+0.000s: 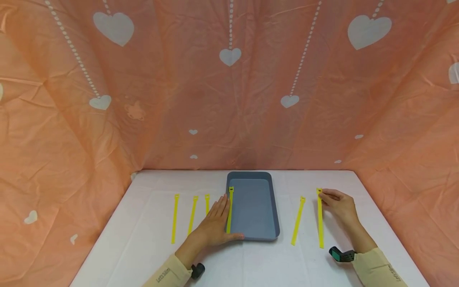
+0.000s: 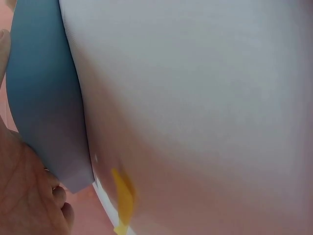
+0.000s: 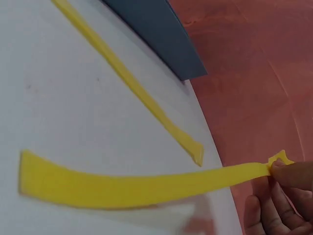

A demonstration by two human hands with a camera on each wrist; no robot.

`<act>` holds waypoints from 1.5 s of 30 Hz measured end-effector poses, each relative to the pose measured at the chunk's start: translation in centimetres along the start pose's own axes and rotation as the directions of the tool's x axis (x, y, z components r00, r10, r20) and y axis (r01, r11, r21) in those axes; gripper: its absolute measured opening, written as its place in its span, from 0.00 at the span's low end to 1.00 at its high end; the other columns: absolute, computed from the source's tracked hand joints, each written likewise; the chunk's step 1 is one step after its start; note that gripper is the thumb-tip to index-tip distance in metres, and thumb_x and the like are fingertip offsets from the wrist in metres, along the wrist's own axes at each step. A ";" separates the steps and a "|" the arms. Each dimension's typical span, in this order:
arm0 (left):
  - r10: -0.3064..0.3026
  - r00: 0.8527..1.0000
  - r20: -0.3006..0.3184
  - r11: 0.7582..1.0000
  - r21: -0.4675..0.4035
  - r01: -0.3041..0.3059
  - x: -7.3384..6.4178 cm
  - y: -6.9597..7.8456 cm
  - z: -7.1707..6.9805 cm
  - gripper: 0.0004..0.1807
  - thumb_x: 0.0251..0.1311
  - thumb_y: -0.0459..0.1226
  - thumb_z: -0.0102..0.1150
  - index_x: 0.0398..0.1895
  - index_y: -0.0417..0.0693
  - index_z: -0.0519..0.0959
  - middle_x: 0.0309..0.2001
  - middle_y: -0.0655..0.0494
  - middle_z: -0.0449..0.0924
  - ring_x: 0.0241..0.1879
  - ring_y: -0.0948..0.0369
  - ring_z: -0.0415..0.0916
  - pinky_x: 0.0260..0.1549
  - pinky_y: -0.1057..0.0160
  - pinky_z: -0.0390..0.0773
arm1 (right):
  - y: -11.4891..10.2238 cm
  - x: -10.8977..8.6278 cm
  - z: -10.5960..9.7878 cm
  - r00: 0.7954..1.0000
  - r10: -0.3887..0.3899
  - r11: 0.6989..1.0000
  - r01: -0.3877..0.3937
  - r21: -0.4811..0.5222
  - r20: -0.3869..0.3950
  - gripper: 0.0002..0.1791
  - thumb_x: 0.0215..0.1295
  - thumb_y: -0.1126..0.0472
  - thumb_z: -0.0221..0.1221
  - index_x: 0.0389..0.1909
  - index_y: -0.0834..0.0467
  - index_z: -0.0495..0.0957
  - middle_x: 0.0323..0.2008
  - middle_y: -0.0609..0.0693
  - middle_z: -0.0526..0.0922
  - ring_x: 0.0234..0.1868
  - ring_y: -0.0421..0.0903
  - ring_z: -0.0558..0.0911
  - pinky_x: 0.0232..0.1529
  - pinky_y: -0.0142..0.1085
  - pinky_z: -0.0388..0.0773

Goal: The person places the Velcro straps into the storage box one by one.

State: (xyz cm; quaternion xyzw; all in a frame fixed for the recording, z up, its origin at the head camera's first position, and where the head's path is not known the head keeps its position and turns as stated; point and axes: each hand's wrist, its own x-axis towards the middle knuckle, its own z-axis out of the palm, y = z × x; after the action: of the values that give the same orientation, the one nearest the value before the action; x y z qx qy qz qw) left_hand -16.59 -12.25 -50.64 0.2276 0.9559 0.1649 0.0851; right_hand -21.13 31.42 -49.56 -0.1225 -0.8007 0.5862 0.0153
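A blue-grey tray [image 1: 254, 207] lies in the middle of the table, with one yellow cable strap [image 1: 230, 211] along its left inner side. My left hand [image 1: 215, 227] rests on the tray's left edge, fingers straight and thumb spread along the near rim. To the right of the tray, my right hand [image 1: 340, 205] pinches the slotted head of another yellow cable strap [image 1: 320, 223] between thumb and fingers. In the right wrist view this held strap [image 3: 122, 191] is raised at its head and bows down toward the table.
Between tray and right hand lies a further yellow strap [image 1: 298, 221]. Left of the tray are three more: an outer strap [image 1: 175, 219], a middle strap [image 1: 193, 213] and one strap [image 1: 207, 202] partly behind the left hand. An orange heart-print curtain [image 1: 229, 119] encloses the white table.
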 end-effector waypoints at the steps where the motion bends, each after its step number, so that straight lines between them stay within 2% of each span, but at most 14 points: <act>1: 0.000 1.000 -0.002 1.000 0.001 0.000 0.0 0.0 0.0 0.73 0.60 0.76 0.61 0.87 0.36 0.41 0.88 0.41 0.32 0.87 0.47 0.32 0.84 0.45 0.43 | -0.2 -0.1 0.1 1.000 -0.005 1.000 0.005 0.003 0.004 0.28 0.76 0.58 0.68 0.67 0.72 0.76 0.42 0.44 0.89 0.36 0.31 0.87 0.43 0.33 0.90; 9: 0.008 1.000 -0.013 1.000 0.002 -0.008 -0.1 0.0 0.1 0.73 0.60 0.76 0.61 0.87 0.35 0.41 0.88 0.40 0.32 0.87 0.47 0.32 0.84 0.45 0.42 | -1.8 -0.6 1.1 0.996 -0.087 0.996 0.087 -0.008 0.004 0.26 0.75 0.56 0.68 0.65 0.70 0.79 0.40 0.39 0.90 0.37 0.31 0.87 0.46 0.33 0.89; 16: 0.032 0.998 -0.047 0.999 -0.039 -0.034 -0.1 -0.3 0.4 0.74 0.59 0.78 0.59 0.87 0.33 0.43 0.88 0.37 0.35 0.87 0.46 0.32 0.84 0.44 0.41 | -3.1 -0.9 2.0 0.992 -0.117 0.993 0.116 0.018 0.039 0.25 0.76 0.56 0.68 0.64 0.70 0.79 0.40 0.38 0.90 0.38 0.32 0.87 0.48 0.33 0.88; 21: 0.030 0.999 -0.035 0.999 -0.034 -0.031 -0.2 -0.2 0.3 0.74 0.59 0.78 0.58 0.87 0.33 0.42 0.88 0.38 0.34 0.87 0.46 0.32 0.84 0.43 0.42 | -3.9 -1.1 2.3 0.988 -0.148 0.988 0.145 0.047 0.054 0.24 0.77 0.58 0.67 0.63 0.71 0.79 0.41 0.37 0.90 0.39 0.33 0.87 0.49 0.34 0.89; 28: 0.007 1.000 -0.021 1.000 0.002 -0.007 -0.1 0.0 0.1 0.72 0.60 0.75 0.61 0.87 0.35 0.42 0.88 0.39 0.34 0.87 0.47 0.33 0.84 0.45 0.44 | -5.2 -1.5 2.8 0.983 -0.162 0.986 0.157 0.058 0.086 0.25 0.76 0.55 0.68 0.63 0.69 0.79 0.40 0.37 0.90 0.39 0.35 0.87 0.49 0.36 0.89; 37: 0.002 1.000 -0.019 1.000 -0.001 -0.002 0.0 -0.1 0.1 0.72 0.60 0.76 0.61 0.87 0.35 0.42 0.88 0.40 0.34 0.87 0.47 0.33 0.84 0.46 0.44 | -6.7 -1.6 4.1 0.974 -0.172 0.978 0.151 0.142 0.150 0.24 0.77 0.60 0.66 0.63 0.72 0.77 0.39 0.38 0.90 0.37 0.36 0.86 0.46 0.30 0.88; 45: -0.006 1.000 -0.010 1.000 -0.011 0.006 0.0 0.0 0.2 0.73 0.60 0.75 0.62 0.87 0.36 0.41 0.88 0.41 0.32 0.87 0.48 0.32 0.84 0.45 0.43 | -7.9 -1.4 5.3 0.956 -0.200 0.965 0.154 0.211 0.216 0.20 0.78 0.61 0.65 0.60 0.72 0.76 0.38 0.40 0.89 0.38 0.39 0.87 0.47 0.33 0.87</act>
State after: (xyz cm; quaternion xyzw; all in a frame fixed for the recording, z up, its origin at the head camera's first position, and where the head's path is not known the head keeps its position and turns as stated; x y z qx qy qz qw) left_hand -16.57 -12.22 -50.79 0.2233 0.9561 0.1710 0.0822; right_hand -22.04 23.89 -43.66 0.0227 -0.7443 0.6673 -0.0155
